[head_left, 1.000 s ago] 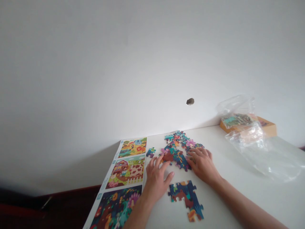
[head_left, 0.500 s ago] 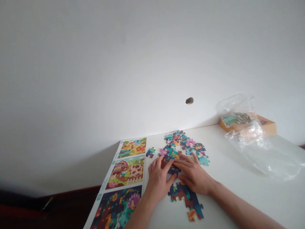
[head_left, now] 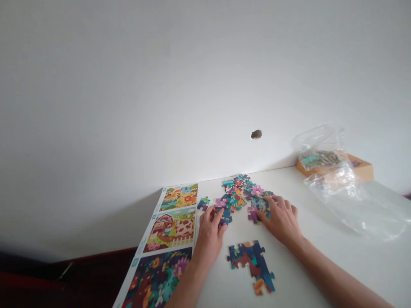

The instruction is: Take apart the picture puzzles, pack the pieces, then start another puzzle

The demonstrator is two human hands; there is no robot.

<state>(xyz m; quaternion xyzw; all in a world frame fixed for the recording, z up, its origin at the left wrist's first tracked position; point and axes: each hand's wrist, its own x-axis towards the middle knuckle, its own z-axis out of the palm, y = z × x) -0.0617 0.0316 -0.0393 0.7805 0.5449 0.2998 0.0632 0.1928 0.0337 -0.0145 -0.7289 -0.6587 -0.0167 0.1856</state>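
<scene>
My left hand (head_left: 211,229) rests with its fingers apart at the near left of the pile, its fingertips at dark blue puzzle pieces (head_left: 227,216). On the pile's right side my right hand (head_left: 283,217) is open, thumb and fingers spread over teal and purple puzzle pieces (head_left: 260,205), some of them covered by the fingers. Farther back, more jigsaw pieces (head_left: 239,183) overlap in a loose heap. Nearer to me lies a joined section of the puzzle (head_left: 252,262), dark blue with a brown animal and an orange mushroom-like shape. A single piece (head_left: 204,203) lies left of the heap.
Along the table's left edge lies a picture sheet (head_left: 195,231) showing three scenes: a savanna, a farm and a dark forest. At the back right, clear plastic bags (head_left: 340,182) lie over and beside a yellow box (head_left: 364,171). Behind the table is a white wall (head_left: 205,94) with a hole.
My hands have parted: the right moved right and away onto the pile's right side, the left shifted slightly left. The joined section is now uncovered, and the dark pieces between the hands have spread apart.
</scene>
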